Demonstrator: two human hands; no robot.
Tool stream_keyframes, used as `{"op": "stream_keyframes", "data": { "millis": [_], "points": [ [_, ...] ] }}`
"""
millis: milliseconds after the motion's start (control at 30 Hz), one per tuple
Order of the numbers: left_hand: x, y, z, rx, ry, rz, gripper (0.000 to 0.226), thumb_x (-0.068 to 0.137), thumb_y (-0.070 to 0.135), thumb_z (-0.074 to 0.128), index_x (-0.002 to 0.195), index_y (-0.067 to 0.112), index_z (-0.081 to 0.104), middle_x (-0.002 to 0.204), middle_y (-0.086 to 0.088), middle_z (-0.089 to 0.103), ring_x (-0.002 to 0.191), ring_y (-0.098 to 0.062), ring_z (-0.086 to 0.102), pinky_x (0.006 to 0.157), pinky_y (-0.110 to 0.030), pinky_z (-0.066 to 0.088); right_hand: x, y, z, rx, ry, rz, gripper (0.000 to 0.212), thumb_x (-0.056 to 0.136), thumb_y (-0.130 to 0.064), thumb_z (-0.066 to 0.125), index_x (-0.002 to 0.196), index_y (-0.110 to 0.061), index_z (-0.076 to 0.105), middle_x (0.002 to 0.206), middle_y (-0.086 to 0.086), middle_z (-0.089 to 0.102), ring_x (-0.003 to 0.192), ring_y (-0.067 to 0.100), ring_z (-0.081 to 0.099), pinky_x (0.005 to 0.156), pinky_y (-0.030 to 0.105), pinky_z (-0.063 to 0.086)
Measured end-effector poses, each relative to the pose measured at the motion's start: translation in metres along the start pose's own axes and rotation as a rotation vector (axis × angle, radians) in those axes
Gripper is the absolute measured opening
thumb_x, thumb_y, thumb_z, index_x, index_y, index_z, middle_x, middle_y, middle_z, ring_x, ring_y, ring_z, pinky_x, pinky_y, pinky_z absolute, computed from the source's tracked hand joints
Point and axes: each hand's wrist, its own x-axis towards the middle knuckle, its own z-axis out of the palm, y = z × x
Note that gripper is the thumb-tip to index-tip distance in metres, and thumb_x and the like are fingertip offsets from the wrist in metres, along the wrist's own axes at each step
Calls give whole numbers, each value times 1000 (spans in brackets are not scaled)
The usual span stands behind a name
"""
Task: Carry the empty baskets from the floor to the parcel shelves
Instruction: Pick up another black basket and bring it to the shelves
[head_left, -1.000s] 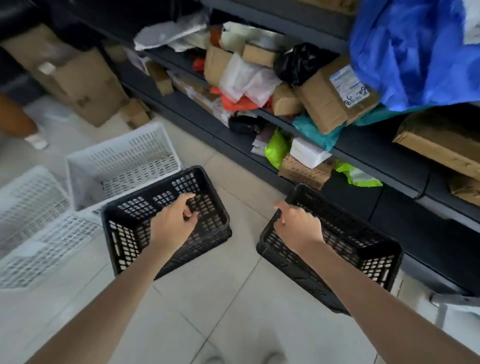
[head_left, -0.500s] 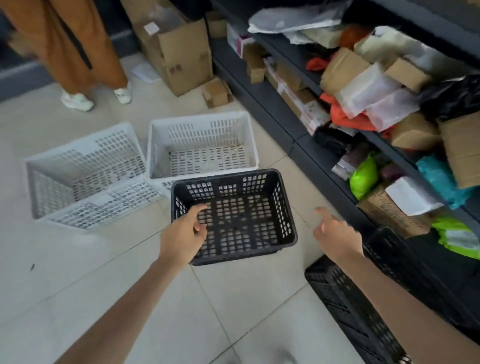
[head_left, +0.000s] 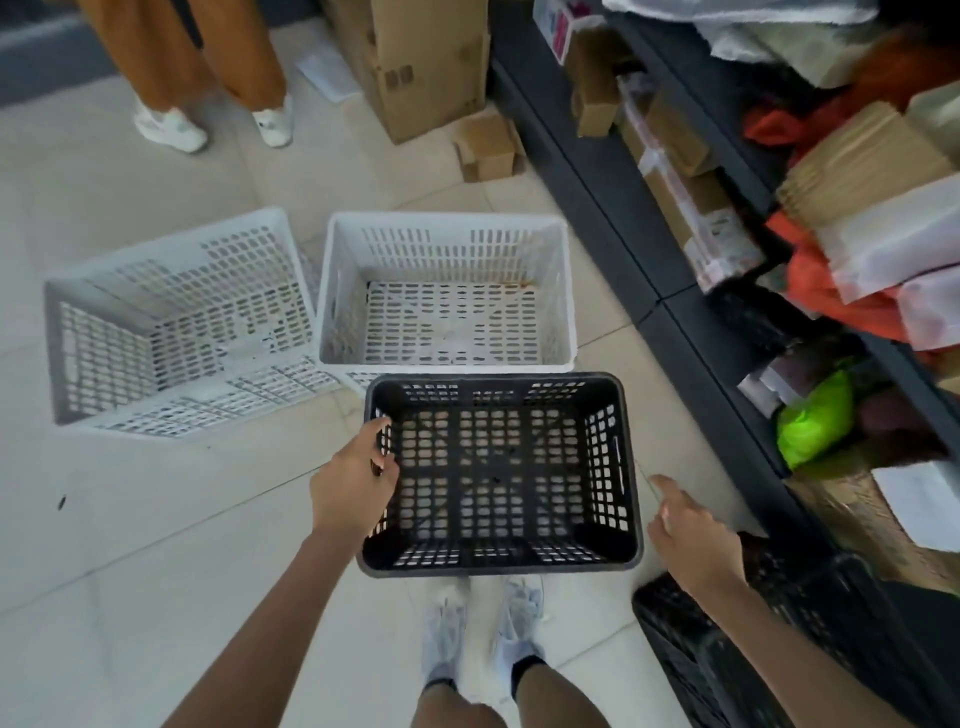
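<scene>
- The right hand (head_left: 693, 545) no longer holds a basket: a second ago it gripped a black basket's rim, and now its fingers are spread and empty, index pointing toward the shelving.
- That second black basket (head_left: 691, 649) now sits low at 5 o'clock, against the foot of the parcel shelves (head_left: 613, 208); part of it is hidden by the forearm.
- The left hand (head_left: 356, 480) still has its fingers curled over the left rim of the black basket (head_left: 498, 470), which hangs level at centre, above the person's shoes.
- I judge one basket delivered beside the shelves and this one next; the free hand could steady it.
- Two white baskets remain: one upright (head_left: 447, 291) at 12 o'clock, one tipped on its side (head_left: 176, 322) at 10 o'clock.
- Someone in orange trousers (head_left: 197, 47) stands at 11 o'clock.
- Parcel labels on the shelves are too blurred to read; no brand is legible.
</scene>
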Motion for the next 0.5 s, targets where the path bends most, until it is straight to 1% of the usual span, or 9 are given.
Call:
{"op": "stream_keyframes", "data": {
  "millis": [100, 200, 300, 433, 500],
  "points": [
    [18, -13, 12, 30, -30, 32, 47, 83, 23, 56, 129, 31, 47, 100, 3, 71, 86, -28, 67, 70, -37, 48, 26, -13, 2, -10, -1, -7, 54, 89, -19, 49, 139, -28, 32, 120, 2, 60, 94, 28, 64, 77, 38, 50],
    [34, -34, 26, 17, 10, -33, 45, 84, 26, 56, 128, 31, 46, 105, 2, 67, 86, -29, 67, 70, -39, 48, 57, -23, 11, 31, 28, 23, 57, 87, -19, 51, 140, -27, 29, 121, 7, 57, 95, 32, 62, 78, 41, 49],
    [41, -62, 51, 30, 10, -35, 47, 84, 27, 58, 129, 31, 44, 106, 0, 63, 84, -29, 65, 66, -39, 48, 84, -26, 39, 37, 39, 37, 60, 85, -17, 53, 139, -25, 27, 119, 10, 53, 98, 32, 60, 78, 44, 50],
    [58, -93, 84, 48, 3, -61, 53, 83, 28, 57, 134, 29, 40, 110, -1, 60, 92, -29, 64, 68, -41, 49, 113, -22, 79, 1, 0, 72, 64, 84, -16, 54, 139, -23, 24, 122, 12, 49, 100, 32, 58, 77, 46, 51],
    [68, -103, 98, 65, -6, -48, 57, 82, 31, 58, 135, 29, 38, 112, -3, 58, 94, -29, 63, 67, -39, 47, 126, -18, 97, -14, -19, 83, 67, 83, -15, 57, 140, -22, 22, 126, 13, 46, 105, 32, 55, 79, 50, 52]
  ]
}}
